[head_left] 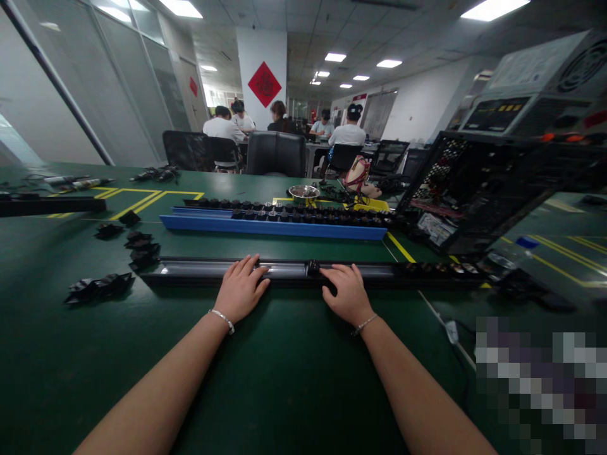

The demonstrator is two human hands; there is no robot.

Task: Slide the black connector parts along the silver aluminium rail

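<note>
A long black rail (284, 270) with a shiny grey channel lies across the table in front of me. My left hand (241, 289) rests on its near edge, fingers spread and holding nothing. Inside the channel, between my hands, sits a small black block (313, 268). The index fingertip of my right hand (349, 292) is at the block's right side; its fingers are bent but apart, with the thumb lower down by the rail's front edge. Several small parts (455, 268) sit in the rail's right end.
Behind lies a blue rail (275, 227) with rows of black parts. Black parts (99, 287) are grouped at left. A metal bowl (304, 191) stands farther back. An open computer case (455, 189) is at right, near a cable (453, 332). Several people sit beyond the table.
</note>
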